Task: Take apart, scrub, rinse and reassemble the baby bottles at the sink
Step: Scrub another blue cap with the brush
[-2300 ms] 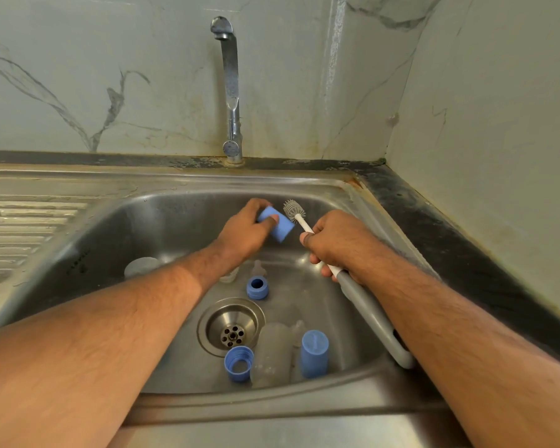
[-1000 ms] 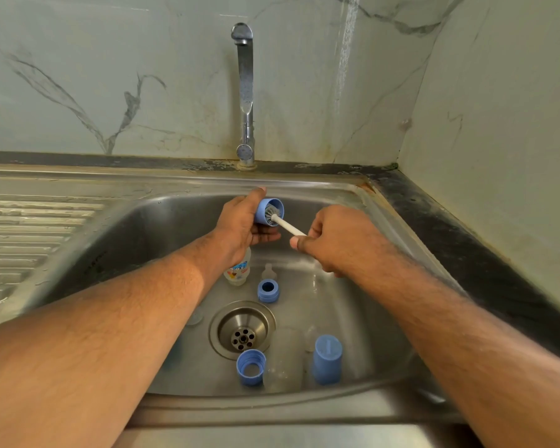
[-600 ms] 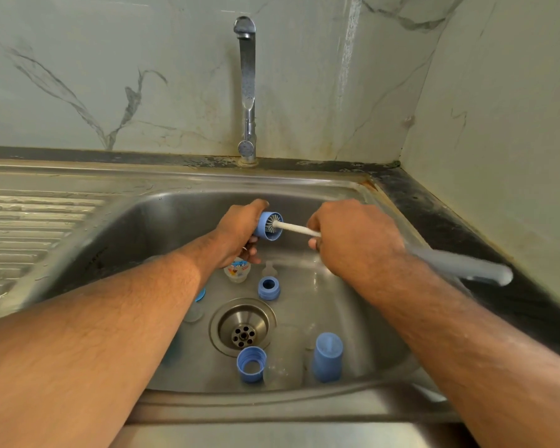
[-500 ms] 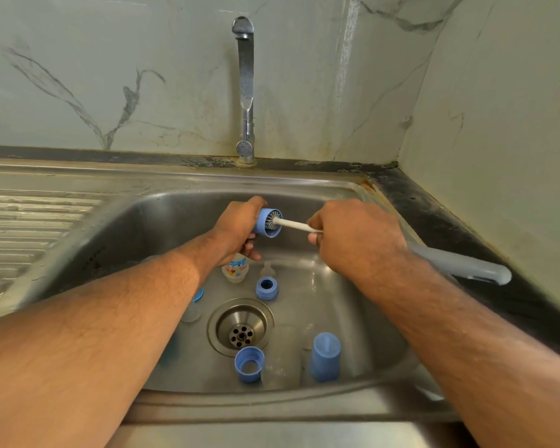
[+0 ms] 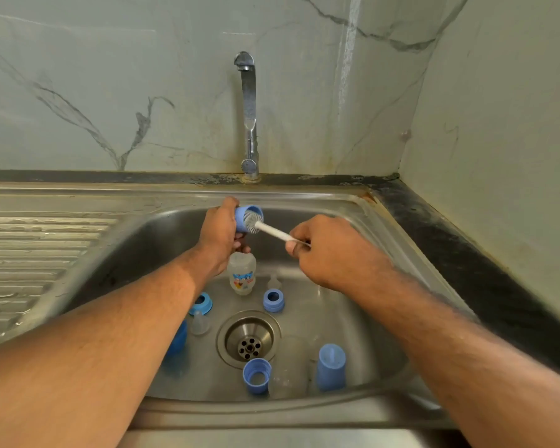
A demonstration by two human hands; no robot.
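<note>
Left hand (image 5: 219, 236) grips blue cap (image 5: 244, 218); right hand (image 5: 330, 250) pinches brush (image 5: 265, 228); bottle (image 5: 242, 274) label unreadable.

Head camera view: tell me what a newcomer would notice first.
First the two hands over the sink: the left hand holds a blue cap on its side, and the right hand pushes a white brush into it. Next, the loose blue bottle parts around the drain, with a clear bottle standing below the left hand. The tap above runs no water.
</note>
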